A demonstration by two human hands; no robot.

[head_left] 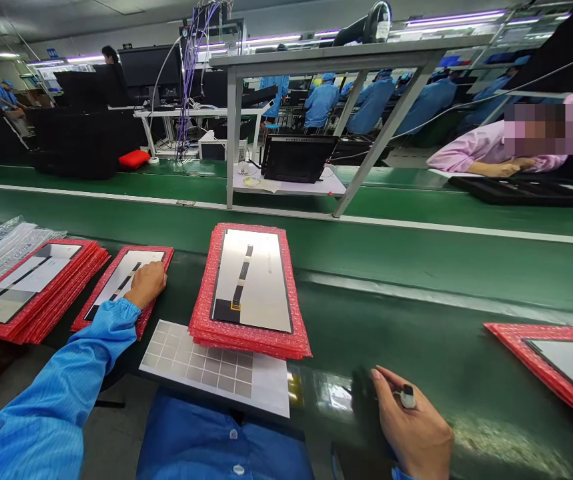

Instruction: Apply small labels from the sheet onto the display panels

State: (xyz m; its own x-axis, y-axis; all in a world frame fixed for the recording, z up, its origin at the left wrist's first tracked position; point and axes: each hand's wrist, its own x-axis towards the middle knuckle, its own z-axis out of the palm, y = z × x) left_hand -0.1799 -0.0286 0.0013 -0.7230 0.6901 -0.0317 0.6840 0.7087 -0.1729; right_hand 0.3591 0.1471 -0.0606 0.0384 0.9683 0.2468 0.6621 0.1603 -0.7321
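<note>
Left hand (147, 284) is down flat on a bagged panel (116, 283), palm on it, no grip at all! Over on the right, right hand (413, 427) pinches a small black-and-white piece (407, 397) in a narrow grip. Between them sits a red-bagged stack (249, 283), with a gridded white sheet (201, 363) touching its near edge.

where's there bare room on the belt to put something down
Bare green belt runs between the centre red-foam stack and the red-edged panel at far right, above the right hand. Crowded at left: the left hand, stacked panels, grid sheet.
</note>
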